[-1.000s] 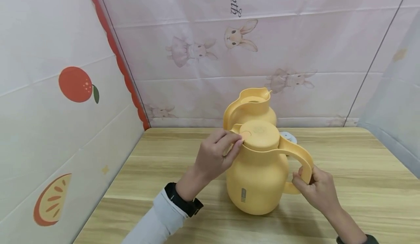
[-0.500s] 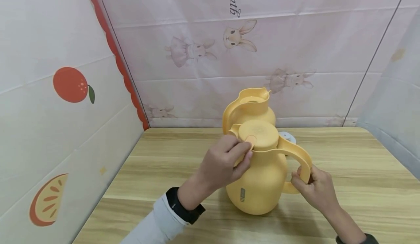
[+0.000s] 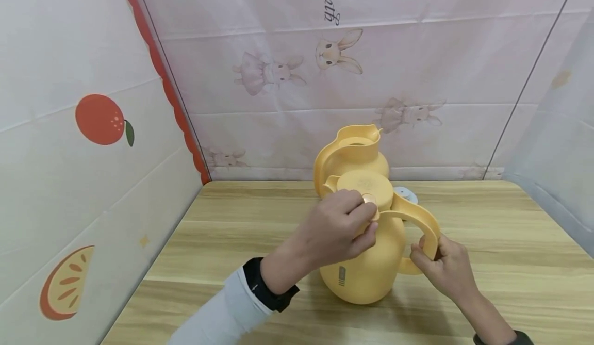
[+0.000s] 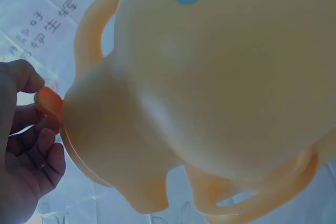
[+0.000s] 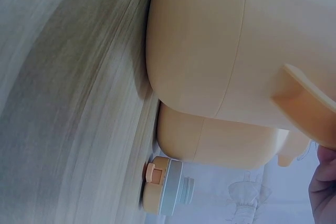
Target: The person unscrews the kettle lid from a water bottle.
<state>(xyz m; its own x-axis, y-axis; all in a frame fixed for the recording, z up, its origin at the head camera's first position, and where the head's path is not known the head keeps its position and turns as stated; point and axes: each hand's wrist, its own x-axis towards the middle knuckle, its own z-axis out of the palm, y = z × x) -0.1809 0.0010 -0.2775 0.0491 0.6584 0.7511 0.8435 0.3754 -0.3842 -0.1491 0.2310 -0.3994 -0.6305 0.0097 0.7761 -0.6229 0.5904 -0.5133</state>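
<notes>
A yellow thermos jug (image 3: 359, 262) stands upright on the table with a round lid (image 3: 362, 182) on its mouth. My left hand (image 3: 331, 231) pinches the small tab (image 3: 369, 199) at the lid's edge, on the near side of the jug. In the left wrist view the thumb and fingers meet around this orange tab (image 4: 50, 102). With curled fingers my right hand (image 3: 447, 267) holds the jug's handle (image 3: 429, 226). The spout (image 3: 331, 183) points to the left.
Close behind stands a second yellow jug (image 3: 355, 162), its mouth uncovered. A loose lid (image 5: 163, 187) lies upside down beside it, its pale threaded plug facing up. Printed cloth walls (image 3: 260, 15) rise at the back and sides of the wooden table (image 3: 232, 221).
The lid has turned, its tab swinging from the spout side round the front towards the right. My left hand has travelled right with it. My right hand has kept its hold on the handle.
</notes>
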